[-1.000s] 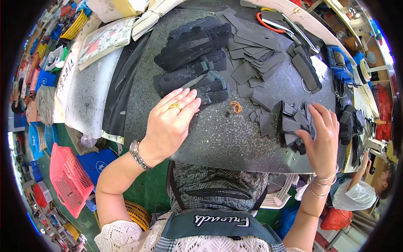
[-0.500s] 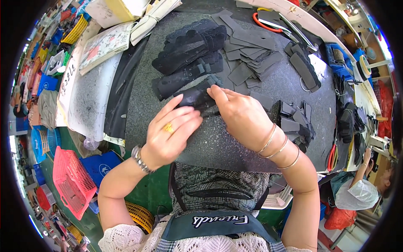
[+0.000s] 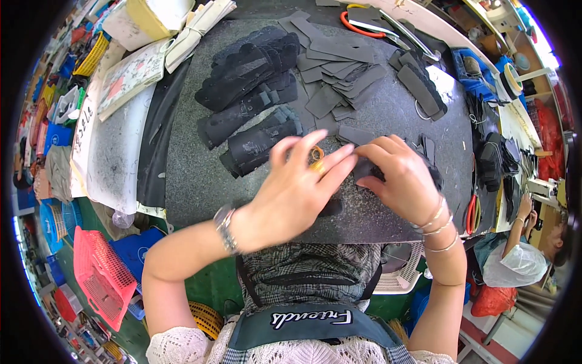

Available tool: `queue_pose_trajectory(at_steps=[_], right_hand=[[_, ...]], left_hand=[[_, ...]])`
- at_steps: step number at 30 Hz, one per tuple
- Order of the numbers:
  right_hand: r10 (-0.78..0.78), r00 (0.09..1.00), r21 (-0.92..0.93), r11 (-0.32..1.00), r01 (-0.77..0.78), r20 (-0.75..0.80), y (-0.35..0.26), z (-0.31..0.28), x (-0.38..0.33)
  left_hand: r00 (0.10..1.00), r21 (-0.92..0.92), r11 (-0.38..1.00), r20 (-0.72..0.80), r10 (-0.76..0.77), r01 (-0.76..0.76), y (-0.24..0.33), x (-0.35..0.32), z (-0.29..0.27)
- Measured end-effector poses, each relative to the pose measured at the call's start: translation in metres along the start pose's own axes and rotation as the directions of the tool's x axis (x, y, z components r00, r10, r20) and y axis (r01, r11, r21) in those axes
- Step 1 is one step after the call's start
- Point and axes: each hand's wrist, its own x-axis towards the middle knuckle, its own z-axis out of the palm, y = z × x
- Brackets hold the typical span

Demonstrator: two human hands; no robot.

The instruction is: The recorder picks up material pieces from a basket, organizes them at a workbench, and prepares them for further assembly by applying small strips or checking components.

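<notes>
Head view: the left hand (image 3: 291, 194) and right hand (image 3: 397, 179) are meeting near the front edge of the slab (image 3: 194, 182), fingers curled together over a small black piece (image 3: 365, 170). The right hand is pinching the piece between thumb and fingers; the left, wearing a ring, is pressing its fingertips (image 3: 339, 159) against it, half closed. The piece is lying just right of the slab's middle, close to the front edge.

Behind the hands, stacks of black cutouts (image 3: 248, 109) are crowding the slab's left half, and flat strips (image 3: 339, 67) are fanning toward the back edge. More strips (image 3: 418, 82) are lying by the right edge, with red-handled scissors (image 3: 364, 24) at the back right corner. Bare slab is showing along the front left corner and between the hands and the right edge. A pink basket (image 3: 100, 273) is sitting below, left of the slab.
</notes>
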Motion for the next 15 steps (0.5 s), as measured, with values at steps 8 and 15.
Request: queue_pose_trajectory(at_steps=[8,15], right_hand=[[0.176,0.983,0.174,0.968,-0.182,0.051,0.016,0.008,-0.010],[0.183,0.923,0.439,0.898,-0.017,-0.338,-0.017,0.002,0.001]], left_hand=[[0.994,0.185,0.978,0.074,0.078,-0.091,-0.011,0.013,0.026],[0.998,0.173,0.983,-0.024,0.060,-0.055,-0.022,0.006,0.022]])
